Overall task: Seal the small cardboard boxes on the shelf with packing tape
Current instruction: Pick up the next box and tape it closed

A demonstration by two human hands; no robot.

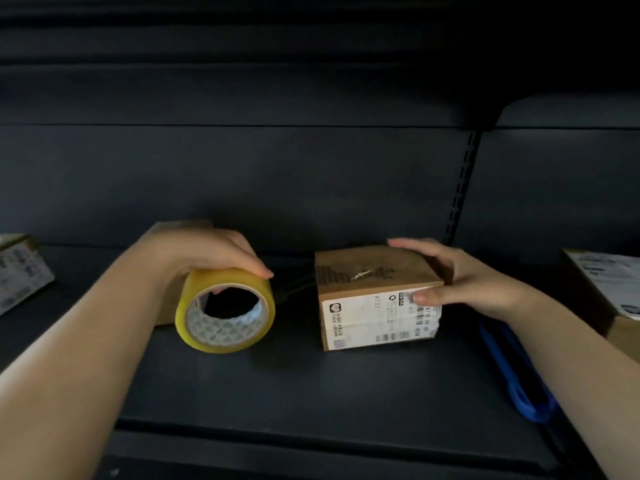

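Observation:
A yellow roll of packing tape [227, 311] stands on edge on the dark shelf [294, 382], its hole facing me. My left hand [204, 252] grips it from above. To its right sits a small cardboard box [375, 299] with a white shipping label on its front face. My right hand [464, 280] holds the box's right end, fingers over the top back edge and thumb on the label. Another brown box [188, 226] is mostly hidden behind my left hand.
A labelled box [20, 271] lies at the far left edge of the shelf and another [606, 285] at the far right. A blue tool [519, 379] lies on the shelf under my right forearm. A slotted upright [462, 188] divides the back panel.

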